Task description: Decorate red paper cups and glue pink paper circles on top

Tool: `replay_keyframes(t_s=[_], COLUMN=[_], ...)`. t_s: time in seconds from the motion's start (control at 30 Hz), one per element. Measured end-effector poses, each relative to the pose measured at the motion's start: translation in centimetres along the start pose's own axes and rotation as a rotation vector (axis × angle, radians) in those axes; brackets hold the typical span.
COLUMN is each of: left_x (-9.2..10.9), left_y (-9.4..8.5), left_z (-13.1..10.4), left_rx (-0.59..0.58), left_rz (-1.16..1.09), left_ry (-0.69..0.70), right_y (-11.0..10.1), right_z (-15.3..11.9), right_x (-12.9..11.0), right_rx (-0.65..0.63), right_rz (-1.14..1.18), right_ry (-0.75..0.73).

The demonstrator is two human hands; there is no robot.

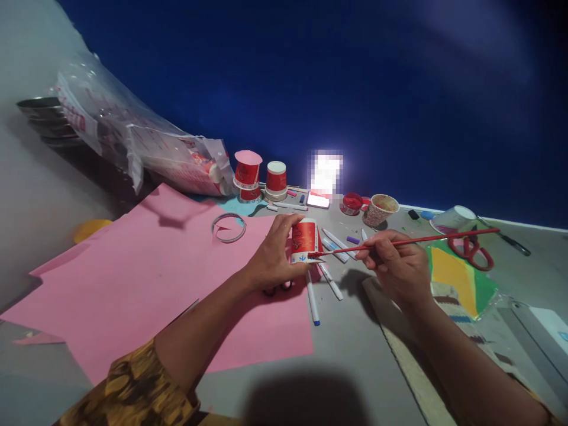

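Observation:
My left hand [274, 251] is wrapped round a red and white paper cup [304, 236], with blue marks on its white band. In my right hand [394, 260] is a paintbrush [437, 238] with a long red handle. Its bristles touch or nearly touch the cup's lower band, where a dark red patch shows. Several white markers [312, 300] lie beside and below the cup. Behind my left hand, the dark handles of a pair of scissors [286, 286] show in part. An open jar of red paint [352, 203] stands further back.
Large pink paper sheets [146, 284] cover the left. Decorated cups [247, 171], a white-bottomed cup [276, 177], a phone [318, 200] and a stained cup [380, 210] line the back. At right are red-handled scissors [477, 253], coloured paper [452, 275] and a cloth [399, 349]. A plastic bag [155, 142] lies back left.

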State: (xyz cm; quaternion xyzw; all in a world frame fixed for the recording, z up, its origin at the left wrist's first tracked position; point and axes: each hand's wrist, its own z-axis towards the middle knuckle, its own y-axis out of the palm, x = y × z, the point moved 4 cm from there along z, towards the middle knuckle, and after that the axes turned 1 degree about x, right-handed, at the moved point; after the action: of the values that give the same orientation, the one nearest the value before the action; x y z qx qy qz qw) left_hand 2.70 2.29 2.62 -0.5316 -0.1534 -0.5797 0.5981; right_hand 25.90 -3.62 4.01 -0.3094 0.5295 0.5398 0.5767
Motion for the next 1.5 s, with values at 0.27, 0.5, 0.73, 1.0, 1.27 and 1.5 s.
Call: replay_keyframes(t_s=[0.27, 0.5, 0.73, 1.0, 1.27, 1.5], left_x=[0.3, 0.1, 0.2, -0.1, -0.2, -0.5], left_y=[-0.1, 0.0, 0.2, 0.1, 0.1, 0.2], left_z=[0.0, -0.1, 0.1, 0.1, 0.0, 0.0], left_rx=[0.004, 0.029, -0.025, -0.029, -0.044, -0.029], left_rz=[0.012, -0.004, -0.072, -0.092, -0.138, -0.100], left_ry=[-0.002, 0.041, 0.014, -0.001, -0.017, -0.088], right_y=[-0.9, -1.9, -3.3, -2.8, -2.4, -2.7], right_z=[1.0, 2.0, 3.1, 2.8, 2.6, 2.8], right_x=[0.1, 1.4, 3.6, 3.9, 4.0, 4.5], right_rx=[0.017, 0.093, 0.133, 0.072, -0.018, 0.004], right_rz=[0.107, 0.248, 0.411, 0.382, 0.339, 0.406], right_ry=[0.015, 0.129, 0.350, 0.359, 0.339, 0.370])
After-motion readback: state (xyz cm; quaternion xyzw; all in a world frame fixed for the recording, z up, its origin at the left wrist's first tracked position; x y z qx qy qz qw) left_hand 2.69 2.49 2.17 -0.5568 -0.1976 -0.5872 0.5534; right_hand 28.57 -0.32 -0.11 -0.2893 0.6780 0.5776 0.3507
